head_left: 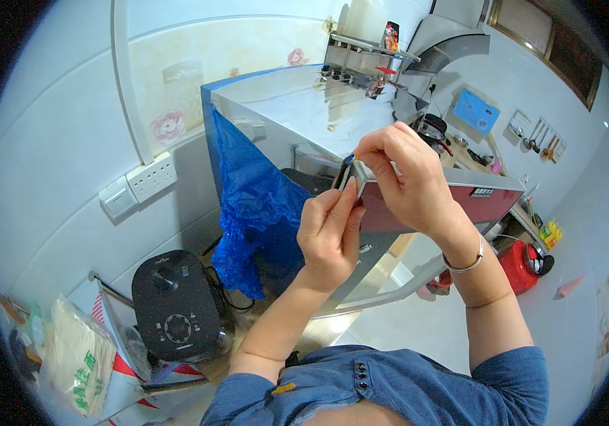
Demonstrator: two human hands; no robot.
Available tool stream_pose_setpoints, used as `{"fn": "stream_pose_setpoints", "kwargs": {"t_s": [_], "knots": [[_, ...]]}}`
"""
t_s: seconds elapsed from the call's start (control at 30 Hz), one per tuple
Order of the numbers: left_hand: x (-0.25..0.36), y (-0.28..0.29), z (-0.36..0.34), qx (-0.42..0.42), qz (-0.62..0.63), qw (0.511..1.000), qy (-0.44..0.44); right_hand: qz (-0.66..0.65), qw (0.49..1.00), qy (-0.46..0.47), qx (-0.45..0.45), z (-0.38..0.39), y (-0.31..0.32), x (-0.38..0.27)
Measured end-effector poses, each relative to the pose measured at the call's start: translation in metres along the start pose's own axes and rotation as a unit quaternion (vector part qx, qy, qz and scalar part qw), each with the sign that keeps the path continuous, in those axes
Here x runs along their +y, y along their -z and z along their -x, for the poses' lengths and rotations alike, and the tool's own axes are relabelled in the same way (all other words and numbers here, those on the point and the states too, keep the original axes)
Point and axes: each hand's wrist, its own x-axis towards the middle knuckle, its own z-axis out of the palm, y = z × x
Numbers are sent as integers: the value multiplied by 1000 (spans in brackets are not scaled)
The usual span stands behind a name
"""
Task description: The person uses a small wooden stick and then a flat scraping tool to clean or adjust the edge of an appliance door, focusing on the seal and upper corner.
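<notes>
- Our left hand [329,231] and right hand [411,177] are close together, just beside the near corner of the big shiny box [290,106]; the left fingertips pinch a small grey piece [360,176] from below, and the right thumb and forefinger close on its upper end.
- Our fingers cover much of that piece, so we cannot tell whether it is loose or part of the corner, or whether any film is pinched too.
- Its dark edge stands steeply, the long axis leaning from upper right to lower left.
- The box's front edge runs rightward from the corner, with a reddish panel [418,207] beneath, partly behind our right hand and wrist.
- Blue film [237,177] hangs from the box's left side, bunched and pointing downward; its folds hide part of that side.
- The black appliance [176,305] is at lower left, on the surface, near a wall socket [151,177].
- Far right, a red container [517,266] is partly hidden by a dark thing we cannot make out.
</notes>
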Motion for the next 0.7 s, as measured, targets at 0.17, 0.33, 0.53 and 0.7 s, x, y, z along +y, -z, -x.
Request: {"fn": "stream_pose_setpoints", "kwargs": {"t_s": [0.17, 0.33, 0.53, 0.7], "knots": [[-2, -1, 1, 4, 3, 1000, -13, -91, 991, -98, -27, -1, 2, 4], [-3, -2, 2, 1, -7, 1000, -10, -127, 968, -209, -54, -8, 5, 1], [-3, -2, 3, 5, -9, 1000, -6, -96, 953, -252, -138, -19, 5, 0], [-2, -3, 2, 3, -16, 1000, -9, -191, 940, -253, -125, -13, 11, 5]]}}
